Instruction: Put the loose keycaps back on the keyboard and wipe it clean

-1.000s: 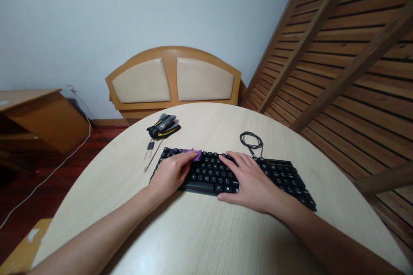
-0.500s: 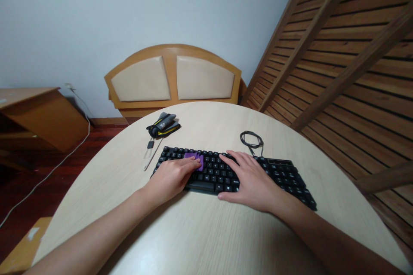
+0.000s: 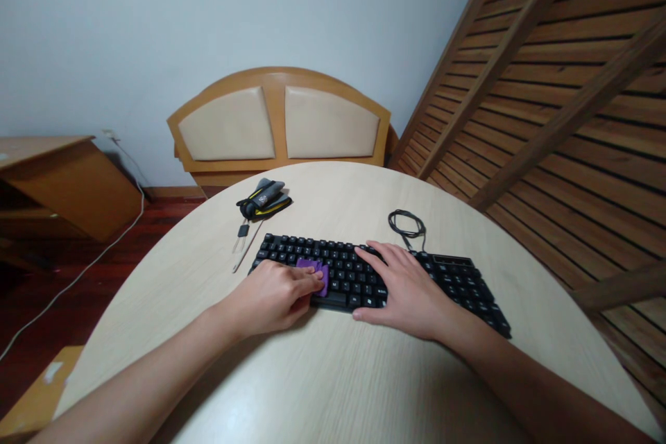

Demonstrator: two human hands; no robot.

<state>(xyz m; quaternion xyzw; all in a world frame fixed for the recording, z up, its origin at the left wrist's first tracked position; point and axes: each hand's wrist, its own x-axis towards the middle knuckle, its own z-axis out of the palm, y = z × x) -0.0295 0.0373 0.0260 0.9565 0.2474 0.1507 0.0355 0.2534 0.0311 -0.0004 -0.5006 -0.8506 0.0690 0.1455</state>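
A black keyboard (image 3: 463,288) lies at a slant on the pale table. My left hand (image 3: 278,295) presses a small purple cloth (image 3: 325,284) down on the keyboard's left part, fingers bunched together over it. The hand covers some of the cloth and the keys beneath. My right hand (image 3: 408,291) rests over the middle right of the keyboard with spread fingers. Its fingertips touch the upper keys, and its thumb lies by the front edge. The keyboard's coiled black cable (image 3: 406,223) sits behind it.
A grey, black and yellow fabric bundle (image 3: 264,199) with a cord lies at the back left of the round table (image 3: 333,374). Beside it is a thin light strip (image 3: 248,246). Beyond are a padded headboard (image 3: 281,125), slatted wood (image 3: 525,104) and a desk (image 3: 62,180).
My left hand has drawn the purple cloth toward me, from the upper key rows to the lower ones. My right hand stays in place on the keyboard.
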